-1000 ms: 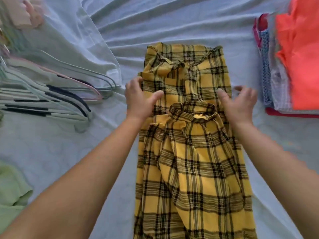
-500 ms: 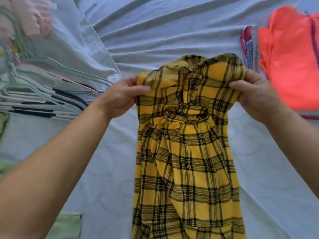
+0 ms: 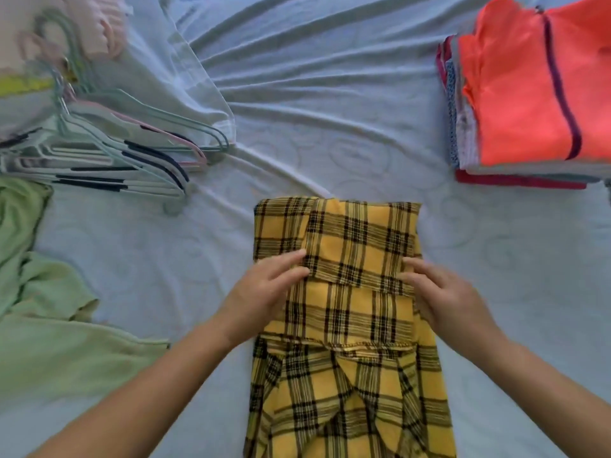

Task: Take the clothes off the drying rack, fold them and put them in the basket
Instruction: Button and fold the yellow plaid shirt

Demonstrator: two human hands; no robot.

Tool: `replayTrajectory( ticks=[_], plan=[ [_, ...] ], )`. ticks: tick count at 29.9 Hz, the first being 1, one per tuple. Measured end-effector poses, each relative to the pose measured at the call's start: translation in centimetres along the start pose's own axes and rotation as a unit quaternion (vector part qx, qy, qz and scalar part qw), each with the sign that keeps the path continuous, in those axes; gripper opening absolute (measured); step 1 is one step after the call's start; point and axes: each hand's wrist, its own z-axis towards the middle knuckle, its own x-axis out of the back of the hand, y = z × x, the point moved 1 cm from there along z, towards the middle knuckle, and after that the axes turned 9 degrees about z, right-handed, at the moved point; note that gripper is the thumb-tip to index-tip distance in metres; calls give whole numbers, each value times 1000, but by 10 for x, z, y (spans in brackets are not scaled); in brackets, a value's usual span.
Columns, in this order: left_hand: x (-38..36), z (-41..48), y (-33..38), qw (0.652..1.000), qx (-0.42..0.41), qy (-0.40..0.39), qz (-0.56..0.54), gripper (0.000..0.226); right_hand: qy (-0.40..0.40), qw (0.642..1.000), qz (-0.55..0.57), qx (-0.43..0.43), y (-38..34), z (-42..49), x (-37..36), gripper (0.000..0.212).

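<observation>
A yellow and black plaid garment (image 3: 347, 325) lies lengthwise on the pale bed sheet (image 3: 330, 110), its far end folded back toward me over the middle. My left hand (image 3: 261, 292) rests flat on the left edge of the folded flap, fingers spread. On the flap's right edge my right hand (image 3: 443, 292) presses down, fingers extended. Neither hand grips the cloth. No basket or drying rack is in view.
A stack of folded clothes (image 3: 529, 104) with an orange garment on top sits at the far right. A heap of empty hangers (image 3: 109, 153) lies at the left. A light green garment (image 3: 49, 319) is spread at the near left. Pink cloth (image 3: 82, 24) lies at the far left corner.
Both hands held the garment's far end lifted half a second ago. They have brought it down toward me, laid it over the middle and now rest flat on the fold.
</observation>
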Motion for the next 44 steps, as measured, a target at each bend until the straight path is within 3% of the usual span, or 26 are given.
replayTrajectory(
  ticks=[2, 3, 5, 6, 7, 9, 11, 13, 15, 18, 20, 22, 25, 32, 35, 37, 39, 41, 44],
  plan=[
    [-9, 11, -1, 974, 220, 45, -26, 41, 43, 991, 39, -123, -21, 15, -18, 48],
    [-11, 15, -4, 929, 356, 46, -89, 50, 57, 967, 99, -227, -28, 23, -25, 58],
    [-15, 20, -13, 798, 542, 45, -259, 64, 102, 859, 258, -430, -27, 43, -29, 68],
    [-19, 21, -17, 758, 572, 32, -314, 66, 124, 803, 326, -484, -17, 52, -29, 62],
    [-20, 23, -19, 751, 571, 13, -332, 63, 139, 776, 358, -501, -6, 58, -26, 50],
    [-21, 27, -17, 769, 546, -3, -333, 45, 161, 802, 323, -475, 12, 65, -16, 30],
    [-18, 30, -10, 783, 526, -6, -332, 35, 174, 838, 259, -448, 20, 68, -4, 27],
    [-17, 33, -6, 810, 508, -19, -292, 48, 144, 862, 198, -444, 28, 69, -1, 25],
    [-18, 31, -3, 861, 481, -10, -165, 67, 154, 880, 142, -426, 28, 69, -5, 28],
    [-21, 34, 0, 947, 310, 53, 71, 69, 181, 954, 52, -232, -3, 73, -26, 47],
    [-31, 47, 5, 974, 184, 39, 126, 64, 105, 991, -23, -82, -24, 74, -53, 50],
    [-49, 62, 6, 980, 119, -50, 149, 60, 12, 996, -80, -44, -20, 70, -82, 53],
    [-80, 68, 3, 965, 128, -182, 140, 59, -43, 988, -126, -81, 14, 71, -107, 61],
    [-74, 72, 3, 959, 146, -213, 114, 58, -111, 978, -132, -114, 15, 80, -102, 65],
    [-58, 27, 12, 971, 223, -89, -8, 65, -122, 983, -77, -116, 11, 62, -85, 68],
    [-52, -30, 30, 917, 385, -2, -100, 63, -61, 989, -14, -132, 5, 22, -77, 69],
    [-52, -90, 60, 827, 523, 33, -203, 53, 19, 977, 53, -208, -1, -37, -76, 71],
    [-56, -132, 92, 746, 602, 12, -285, 52, 85, 922, 137, -352, -12, -95, -76, 77],
    [-64, -166, 123, 689, 632, -58, -349, 74, 123, 803, 310, -495, -30, -149, -75, 66]
  ],
)
